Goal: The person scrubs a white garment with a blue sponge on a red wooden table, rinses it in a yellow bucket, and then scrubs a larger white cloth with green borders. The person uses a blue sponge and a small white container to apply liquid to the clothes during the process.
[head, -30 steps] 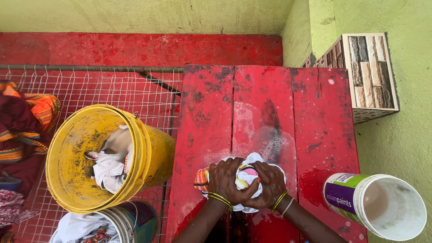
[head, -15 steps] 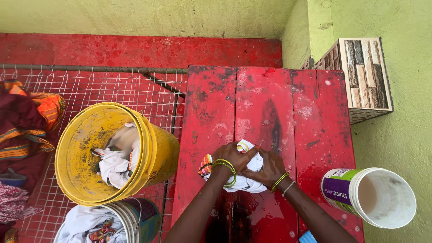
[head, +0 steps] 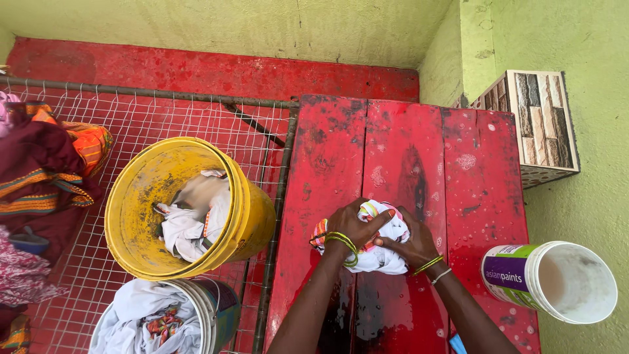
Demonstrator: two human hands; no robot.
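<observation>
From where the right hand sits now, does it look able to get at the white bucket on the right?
Probably yes. The right hand presses the white cloth on the red slab, and the white bucket stands just beyond that wrist with nothing between them. It would have to let go of the cloth first.

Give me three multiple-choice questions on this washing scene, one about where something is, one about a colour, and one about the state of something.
1. Where does the white bucket stand?
A. To the right of the red slab
B. On the wire mesh
C. Inside the yellow bucket

2. What colour is the bucket with cloth inside, on the wire mesh?
A. Blue
B. Yellow
C. Black

3. How is the white cloth on the slab?
A. Spread flat
B. Hanging on a line
C. Bunched under both hands

Answers:
1 A, it sits at the slab's right edge by the green wall.
2 B, its wall and rim are yellow.
3 C, the left hand and right hand press on it, crumpled.
</observation>
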